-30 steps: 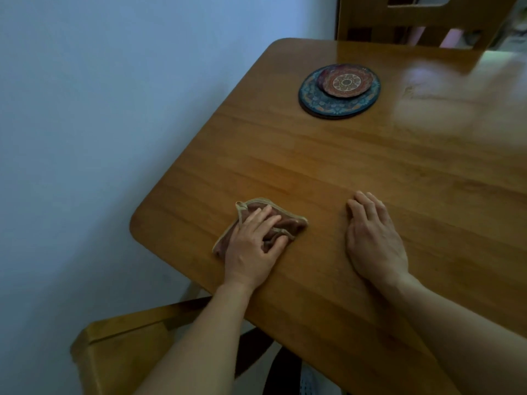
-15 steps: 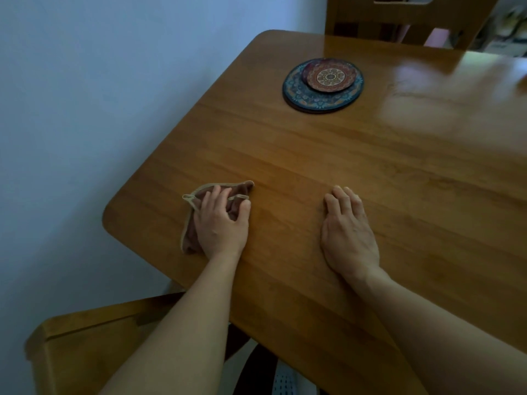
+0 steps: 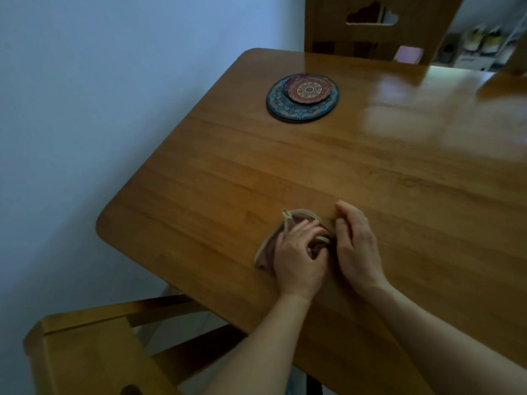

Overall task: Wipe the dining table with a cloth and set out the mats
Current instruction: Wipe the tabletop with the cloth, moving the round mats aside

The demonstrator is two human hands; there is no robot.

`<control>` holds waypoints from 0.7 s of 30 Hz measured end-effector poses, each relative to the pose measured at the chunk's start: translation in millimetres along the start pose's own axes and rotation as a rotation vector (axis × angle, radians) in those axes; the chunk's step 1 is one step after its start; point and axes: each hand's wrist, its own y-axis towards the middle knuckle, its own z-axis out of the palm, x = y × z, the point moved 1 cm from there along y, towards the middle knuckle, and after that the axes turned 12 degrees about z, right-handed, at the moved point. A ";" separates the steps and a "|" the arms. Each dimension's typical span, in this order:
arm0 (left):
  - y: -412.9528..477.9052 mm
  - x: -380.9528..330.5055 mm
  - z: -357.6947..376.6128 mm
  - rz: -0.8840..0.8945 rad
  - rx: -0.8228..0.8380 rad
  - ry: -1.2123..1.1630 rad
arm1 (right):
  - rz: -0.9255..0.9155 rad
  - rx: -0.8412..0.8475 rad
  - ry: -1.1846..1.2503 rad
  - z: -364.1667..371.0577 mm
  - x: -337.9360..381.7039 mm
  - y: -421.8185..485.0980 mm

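Observation:
A crumpled brown cloth with a tan hem [image 3: 296, 220] lies on the wooden dining table [image 3: 356, 166] near its front edge. My left hand [image 3: 296, 258] presses down on the cloth with fingers curled into its folds. My right hand [image 3: 356, 243] rests flat on the table just to the right, its thumb side touching the cloth's edge. At the far left part of the table sits a stack of round patterned mats: a small red mat [image 3: 308, 89] on top of a larger blue mat [image 3: 285, 108].
A wooden chair [image 3: 370, 27] stands at the table's far end and another chair [image 3: 94, 349] at the near left corner. A pale wall [image 3: 99, 95] runs close along the table's left edge. Shelves with blurred items show at top right.
My left hand has slid the cloth to the right across the table until it meets my right hand, which stayed resting in place. The view has shifted.

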 end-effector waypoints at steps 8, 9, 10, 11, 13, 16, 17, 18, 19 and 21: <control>22.5 -64.3 12.4 -0.580 0.024 -1.260 | 0.077 -0.084 0.340 -41.8 16.8 -3.0; 25.6 -65.3 9.0 -0.582 0.025 -1.343 | 0.038 -0.094 0.318 -45.5 20.4 -2.5; 27.9 -63.1 3.7 -0.552 0.029 -1.339 | 0.004 -0.088 0.278 -46.9 23.0 -2.4; 30.0 -57.1 -4.3 -0.505 0.022 -1.234 | -0.016 -0.063 0.215 -46.1 24.0 -3.0; 31.4 -30.6 -23.2 -0.401 -0.041 -0.815 | -0.029 0.012 -0.019 -37.3 20.6 -6.4; 23.3 33.5 -58.4 -0.330 -0.050 -0.093 | -0.126 0.141 -0.381 -11.5 12.3 -18.5; 19.0 54.8 -69.0 -0.331 -0.005 0.089 | -0.158 0.181 -0.476 -0.6 11.1 -21.3; 15.0 72.6 -76.4 -0.340 0.063 0.225 | -0.180 0.205 -0.577 9.8 9.5 -22.7; 10.5 86.0 -81.1 -0.347 0.142 0.328 | -0.189 0.211 -0.672 19.8 8.0 -23.5; 2.1 101.1 -79.7 -0.324 0.254 0.462 | -0.202 0.188 -0.807 29.5 4.8 -20.1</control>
